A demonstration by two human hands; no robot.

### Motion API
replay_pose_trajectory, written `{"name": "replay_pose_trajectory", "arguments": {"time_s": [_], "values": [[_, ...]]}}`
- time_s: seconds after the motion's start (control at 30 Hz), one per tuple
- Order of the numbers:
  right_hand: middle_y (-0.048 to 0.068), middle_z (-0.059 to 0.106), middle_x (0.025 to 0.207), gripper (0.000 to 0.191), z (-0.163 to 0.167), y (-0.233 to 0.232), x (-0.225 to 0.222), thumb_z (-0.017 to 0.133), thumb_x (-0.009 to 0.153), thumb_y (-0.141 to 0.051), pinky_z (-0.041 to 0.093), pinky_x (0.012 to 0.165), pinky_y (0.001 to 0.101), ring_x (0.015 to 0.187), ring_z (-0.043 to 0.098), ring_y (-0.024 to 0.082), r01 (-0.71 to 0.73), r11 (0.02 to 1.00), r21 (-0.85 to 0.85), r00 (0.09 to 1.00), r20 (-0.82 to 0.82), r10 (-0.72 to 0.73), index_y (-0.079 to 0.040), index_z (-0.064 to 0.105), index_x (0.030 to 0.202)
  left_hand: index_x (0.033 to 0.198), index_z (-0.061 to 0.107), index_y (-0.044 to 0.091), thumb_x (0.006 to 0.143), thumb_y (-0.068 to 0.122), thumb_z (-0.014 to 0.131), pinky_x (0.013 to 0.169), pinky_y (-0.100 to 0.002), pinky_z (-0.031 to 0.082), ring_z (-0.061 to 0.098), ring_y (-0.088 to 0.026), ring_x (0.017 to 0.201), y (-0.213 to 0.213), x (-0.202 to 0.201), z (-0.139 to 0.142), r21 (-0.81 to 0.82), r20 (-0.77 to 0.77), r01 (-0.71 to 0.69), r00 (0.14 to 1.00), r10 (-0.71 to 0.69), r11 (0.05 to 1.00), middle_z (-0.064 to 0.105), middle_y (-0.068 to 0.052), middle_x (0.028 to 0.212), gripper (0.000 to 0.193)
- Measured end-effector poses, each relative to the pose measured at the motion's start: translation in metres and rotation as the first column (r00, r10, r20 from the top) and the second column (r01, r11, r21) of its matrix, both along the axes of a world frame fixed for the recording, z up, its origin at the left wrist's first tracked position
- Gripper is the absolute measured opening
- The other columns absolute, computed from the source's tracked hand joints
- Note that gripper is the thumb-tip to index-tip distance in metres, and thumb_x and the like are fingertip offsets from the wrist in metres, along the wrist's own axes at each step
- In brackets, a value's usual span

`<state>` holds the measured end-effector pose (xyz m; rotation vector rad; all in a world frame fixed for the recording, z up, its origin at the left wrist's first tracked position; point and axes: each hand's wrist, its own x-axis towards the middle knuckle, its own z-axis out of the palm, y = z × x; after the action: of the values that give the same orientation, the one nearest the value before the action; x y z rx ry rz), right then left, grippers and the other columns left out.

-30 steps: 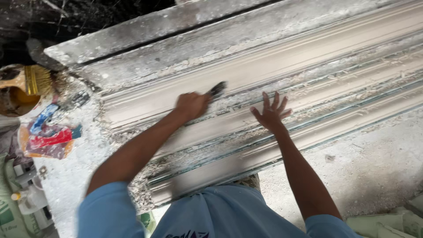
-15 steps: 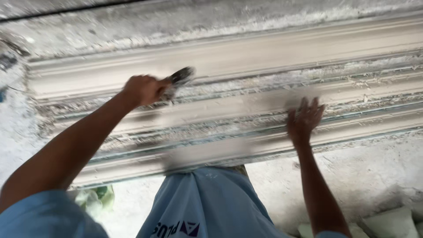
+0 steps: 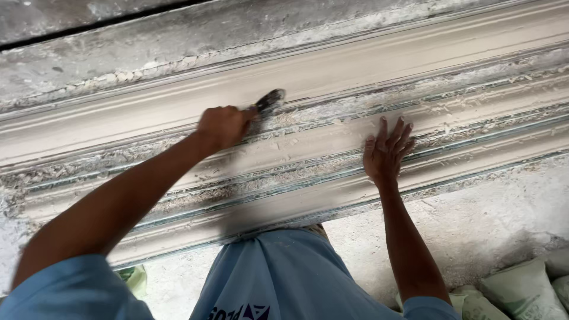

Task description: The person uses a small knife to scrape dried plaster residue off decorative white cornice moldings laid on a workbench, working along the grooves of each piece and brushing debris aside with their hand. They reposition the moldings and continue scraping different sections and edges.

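Note:
A long pale plaster moulding (image 3: 332,77) with several ridges and grooves runs across the view on a bench. My left hand (image 3: 222,125) is closed around a small dark scraper (image 3: 269,102), whose blade rests on the upper groove of the moulding. Flat on a lower ridge to the right lies my right hand (image 3: 386,151), fingers spread and holding nothing. Crumbs of dried plaster fill the grooves around both hands.
A rough grey slab (image 3: 148,41) lies beyond the moulding. Below it is a dusty white floor (image 3: 474,225). Pale sacks (image 3: 521,290) are stacked at the bottom right, and a green-tinted bag (image 3: 133,278) shows at the bottom left.
The view has shifted along the moulding; the clutter at the left end is gone from sight. My left hand with the scraper and my flat right hand now sit nearer each other.

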<state>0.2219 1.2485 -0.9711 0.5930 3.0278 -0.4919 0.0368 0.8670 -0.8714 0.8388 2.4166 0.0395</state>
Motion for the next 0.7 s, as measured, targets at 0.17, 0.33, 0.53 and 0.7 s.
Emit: {"name": "replay_pose_trajectory", "arguments": {"time_s": [0.17,0.33,0.53,0.7], "values": [[0.023,0.001,0.173,0.073,-0.002,0.005,-0.005,0.017,0.107,-0.062,-0.005,0.122,0.0721,0.159,-0.005,0.046,-0.029,0.998,0.052,0.998,-0.047,0.032,-0.020,0.024,0.166,0.108,0.069,0.015,0.102,0.029,0.047,0.074,-0.053,0.059,0.074,-0.037,0.085,0.192,-0.006,-0.027,0.275,-0.032,-0.058,0.997,0.069,0.960,0.075,-0.017,0.095,0.027],[0.021,0.007,0.174,0.063,0.007,0.007,0.002,0.022,0.111,-0.056,-0.001,0.124,0.0747,0.160,-0.001,0.045,-0.019,0.999,0.028,0.995,-0.100,0.022,-0.024,0.029,0.165,0.111,0.073,0.023,0.091,0.030,0.058,0.080,-0.051,0.059,0.073,-0.035,0.095,0.253,-0.013,-0.018,0.363,-0.052,-0.041,0.997,0.064,0.931,0.075,-0.014,0.105,0.026],[0.027,0.005,0.171,0.062,0.028,0.010,0.004,0.034,0.111,-0.045,0.001,0.117,0.0773,0.157,-0.003,0.050,-0.056,0.998,0.011,0.995,-0.076,0.057,-0.017,0.027,0.165,0.125,0.066,0.032,0.100,0.036,0.050,0.074,-0.053,0.059,0.074,-0.032,0.089,0.161,-0.012,0.024,0.081,0.001,-0.012,1.000,0.012,0.997,0.076,-0.009,0.100,0.030],[0.023,0.012,0.169,0.070,0.033,0.061,0.013,0.048,0.102,-0.047,0.008,0.113,0.0745,0.154,0.007,0.047,-0.252,0.940,-0.229,0.967,-0.106,0.234,-0.019,0.027,0.162,0.130,0.066,0.028,0.108,0.040,0.048,0.083,-0.054,0.057,0.071,-0.038,0.099,0.292,-0.006,0.001,0.072,-0.087,-0.006,0.996,0.012,0.997,0.074,-0.015,0.110,0.030]]}}
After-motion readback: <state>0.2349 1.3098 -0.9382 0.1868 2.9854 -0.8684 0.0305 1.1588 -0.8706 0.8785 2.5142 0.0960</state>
